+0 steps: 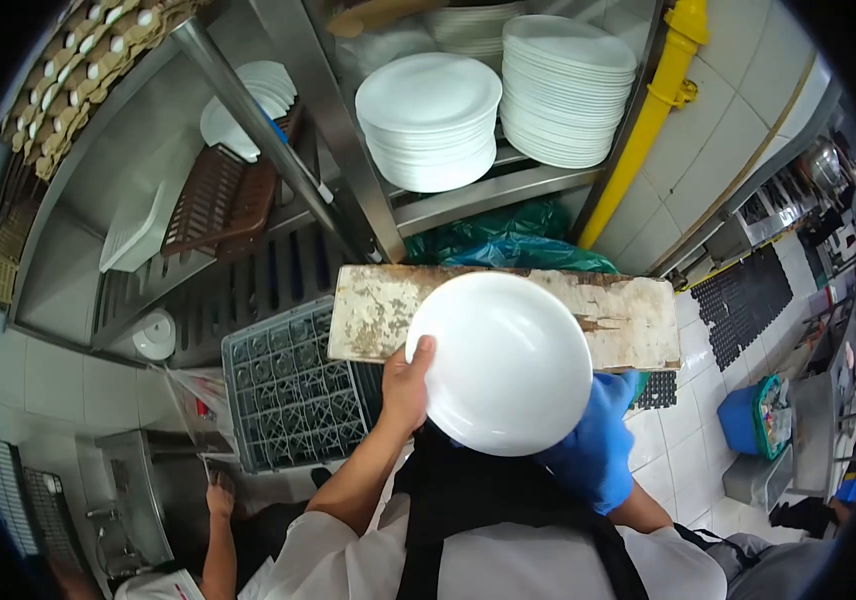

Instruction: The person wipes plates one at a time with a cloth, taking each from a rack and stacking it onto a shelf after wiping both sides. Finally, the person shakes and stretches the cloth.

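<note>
A round white plate is held out in front of my chest, its glossy inner side facing up. My left hand is closed on its left edge, with the thumb on top of the rim and the fingers hidden beneath. At the lower right of the plate, my right hand is wrapped in blue material, and I cannot make out whether this is a glove or a cloth. Its fingers are hidden. Beyond the plate lies a worn, pale wooden board, partly covered by the plate.
Stacks of white plates stand on a metal shelf ahead. A grey glass rack sits left of me, and a brown dish rack rests farther back. A yellow pipe rises at right. Another person's hand shows at lower left.
</note>
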A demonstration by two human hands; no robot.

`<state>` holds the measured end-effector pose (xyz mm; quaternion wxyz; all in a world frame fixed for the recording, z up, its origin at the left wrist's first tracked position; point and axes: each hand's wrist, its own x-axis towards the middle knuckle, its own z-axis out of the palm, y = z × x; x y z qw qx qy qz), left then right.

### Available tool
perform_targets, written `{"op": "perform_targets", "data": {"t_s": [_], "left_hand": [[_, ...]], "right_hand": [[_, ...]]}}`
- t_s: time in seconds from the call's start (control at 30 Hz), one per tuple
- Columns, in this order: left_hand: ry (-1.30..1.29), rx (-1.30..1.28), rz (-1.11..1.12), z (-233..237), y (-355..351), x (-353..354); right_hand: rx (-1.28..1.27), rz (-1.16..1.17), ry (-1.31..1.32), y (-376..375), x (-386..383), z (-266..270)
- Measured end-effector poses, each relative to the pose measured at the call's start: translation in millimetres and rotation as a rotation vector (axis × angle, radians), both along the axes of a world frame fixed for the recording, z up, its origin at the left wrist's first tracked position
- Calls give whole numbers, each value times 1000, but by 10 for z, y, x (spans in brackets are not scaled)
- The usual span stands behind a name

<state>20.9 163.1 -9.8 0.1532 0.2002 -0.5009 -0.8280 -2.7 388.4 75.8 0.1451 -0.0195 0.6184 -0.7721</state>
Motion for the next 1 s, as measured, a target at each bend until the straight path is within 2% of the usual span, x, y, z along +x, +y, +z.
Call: {"op": "perform_targets", "data": {"t_s": [0.1, 0.2, 0.23, 0.27, 0.3, 0.33, 0.4, 0.43, 0.5, 0.53, 0.57, 0.6, 0.67, 0.7, 0.77, 0.8, 0.87, 0.9, 0.97, 1.0], "left_hand": [[-51, -174, -137, 298, -327, -119], [214, -457, -242, 809, -689, -227], [247, -450, -274, 961, -878, -250], [278, -443, -305, 1102, -1081, -269], [284, -567, -165, 1267, -1241, -310], [288, -690, -24, 1399, -1418, -372], [371, -806, 202, 1519, -1909, -537], [376, -888, 283, 1571, -2171, -661], [390, -1047, 420, 1625, -2735, -966], [395, -1129, 481, 1625, -3029, -1116], [338, -1266, 533, 1650, -3289, -1255], [352, -1266, 530, 1692, -3472, -1379], [46, -1579, 531, 1745, -3772, -1580], [48, -1581, 536, 1759, -3910, -1674], [-111, -1922, 507, 1747, -4156, -1883], [-101, -1922, 504, 1728, -4264, -1982], [-82, -2096, 431, 1694, -4452, -2179], [-65, -2094, 422, 1696, -4523, -2262], [-171, -2244, 375, 1736, -4629, -2377], [-159, -2246, 371, 1769, -4668, -2424]], "right_hand": [[366, -218, 324, -127, -116, -686], [617, -435, 624, -417, -491, -1238], [614, -446, 631, -443, -601, -1174], [578, -393, 759, -475, -787, -1051], [540, -337, 885, -510, -988, -949], [536, -346, 890, -555, -1238, -990], [701, -277, 676, -682, -1741, -1139], [705, -295, 676, -817, -1770, -873], [-167, -289, 103, -1164, -1697, -138], [-171, -300, 113, -1242, -1805, -100], [-374, -310, 69, -1334, -1925, -89], [-575, -314, 23, -1421, -2026, -56], [-584, -363, -8, -1597, -2165, 94], [-548, -366, 1, -1676, -2304, 65], [-502, -325, 107, -1787, -2620, -14], [-503, -333, 111, -1841, -2761, -56], [377, -485, 520, -1925, -2954, -50], [973, -481, 732, -1909, -3138, -205], [1642, -220, 806, -2063, -3146, 19], [1644, -229, 798, -2100, -3223, -99]]}}
